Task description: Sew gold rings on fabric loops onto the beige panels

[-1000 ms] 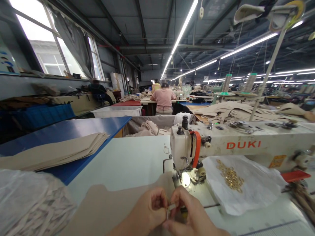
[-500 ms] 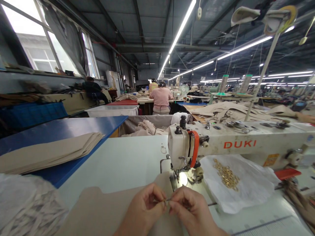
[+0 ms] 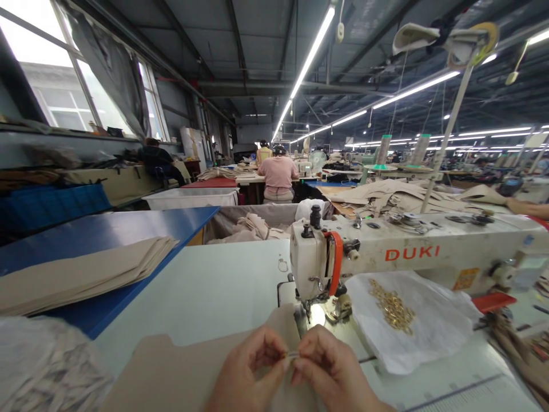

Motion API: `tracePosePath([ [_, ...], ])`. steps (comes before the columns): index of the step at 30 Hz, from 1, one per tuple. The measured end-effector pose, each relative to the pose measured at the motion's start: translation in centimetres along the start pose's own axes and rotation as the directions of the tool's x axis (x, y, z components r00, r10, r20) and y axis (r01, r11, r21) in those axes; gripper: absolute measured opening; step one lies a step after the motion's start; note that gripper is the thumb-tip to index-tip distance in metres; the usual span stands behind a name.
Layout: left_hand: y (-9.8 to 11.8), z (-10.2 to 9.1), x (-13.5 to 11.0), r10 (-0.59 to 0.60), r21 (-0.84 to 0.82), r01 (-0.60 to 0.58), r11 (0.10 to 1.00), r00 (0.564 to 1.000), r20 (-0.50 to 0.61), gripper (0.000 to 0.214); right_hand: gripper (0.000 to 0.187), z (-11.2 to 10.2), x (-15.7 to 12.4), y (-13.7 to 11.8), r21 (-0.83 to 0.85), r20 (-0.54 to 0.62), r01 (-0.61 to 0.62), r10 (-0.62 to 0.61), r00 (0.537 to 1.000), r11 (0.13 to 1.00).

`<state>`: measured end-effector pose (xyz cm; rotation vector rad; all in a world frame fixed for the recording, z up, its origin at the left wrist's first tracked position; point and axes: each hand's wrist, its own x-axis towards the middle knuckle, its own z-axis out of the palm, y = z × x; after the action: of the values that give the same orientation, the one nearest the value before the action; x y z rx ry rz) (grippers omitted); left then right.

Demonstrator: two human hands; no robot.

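Note:
My left hand (image 3: 249, 372) and my right hand (image 3: 330, 369) meet at the bottom centre, fingertips pinched together on a small strip (image 3: 292, 356) held between them. They hover over a beige fabric piece (image 3: 171, 372) lying on the sewing table (image 3: 214, 286). Just beyond my fingers is the needle area of a white DUKI sewing machine (image 3: 407, 249), lit by a small lamp. A heap of small gold rings (image 3: 392, 309) lies on a white sheet (image 3: 429, 326) to the right of the needle.
A stack of beige cut pieces (image 3: 81, 272) rests on a blue table (image 3: 107, 229) at left. A bag of pale strips (image 3: 43, 366) sits at the bottom left. Beyond the table's far edge a bin holds fabric (image 3: 257, 223). People sit at benches further back (image 3: 278, 177).
My hands stay together near the needle, fingers shifting slightly on the small strip. The view has drifted a little, so the machine sits slightly further left and higher.

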<state>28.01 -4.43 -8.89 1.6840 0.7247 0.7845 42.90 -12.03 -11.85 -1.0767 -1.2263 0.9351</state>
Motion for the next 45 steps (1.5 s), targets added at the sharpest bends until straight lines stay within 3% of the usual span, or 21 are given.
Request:
tracePosePath([
  [4,0.4,-0.1,-0.3,0.04,0.061,-0.038,0.997,0.999,-0.028,0.005,0.037,-0.1,0.1,-0.1,0.145,0.036,-0.063,0.058,0.998,0.987],
  [8,0.6,-0.1,-0.1,0.013,0.058,-0.013,0.998,1.0,-0.001,0.006,0.04,-0.2,0.1,-0.7,0.075,0.002,-0.12,0.12,0.993,0.99],
  [13,0.0,0.0,0.3,-0.024,0.017,0.024,1.0,0.999,0.021,0.018,0.036,-0.2,0.2,-1.3,0.015,-0.031,-0.106,0.107,0.994,0.994],
  [17,0.1,-0.2,0.2,0.004,0.194,-0.027,0.981,0.993,0.119,0.013,0.032,-0.3,0.2,-1.3,-0.018,-0.039,-0.103,0.103,0.994,0.994],
  [19,0.5,-0.3,0.0,0.013,0.275,-0.05,0.96,0.991,0.133,0.018,0.026,-0.4,0.2,-1.2,-0.113,-0.066,-0.086,0.079,0.995,0.99],
  [23,0.7,-0.3,-0.2,0.035,0.318,-0.069,0.946,0.993,0.112,0.015,0.015,-0.8,-0.1,-1.2,-0.381,-0.102,0.04,-0.085,0.991,0.924],
  [28,0.6,-0.1,-0.1,0.035,0.32,-0.072,0.945,0.992,0.122,0.016,0.017,-0.7,-0.2,-1.8,-0.504,-0.057,0.087,-0.133,0.989,0.86],
  [30,0.6,-0.3,0.2,0.043,0.345,-0.088,0.934,0.99,0.135,0.016,0.015,-0.9,-0.1,-1.9,-0.476,-0.09,0.031,-0.083,0.992,0.879],
  [35,0.0,-1.4,1.9,0.118,0.499,-0.13,0.857,0.991,0.055,0.032,0.013,-2.1,-0.1,-1.5,-0.192,-0.107,-0.2,0.182,0.977,0.961],
  [40,-1.3,-1.7,2.1,0.275,0.71,-0.328,0.623,0.942,0.194,0.032,0.013,-3.0,0.2,-1.7,-0.195,-0.102,-0.294,0.279,0.955,0.936],
  [45,-2.8,-1.3,0.0,0.35,0.765,-0.384,0.516,0.91,0.221,0.033,0.014,-2.3,2.2,-1.3,-0.199,-0.094,-0.448,0.438,0.894,0.872],
])
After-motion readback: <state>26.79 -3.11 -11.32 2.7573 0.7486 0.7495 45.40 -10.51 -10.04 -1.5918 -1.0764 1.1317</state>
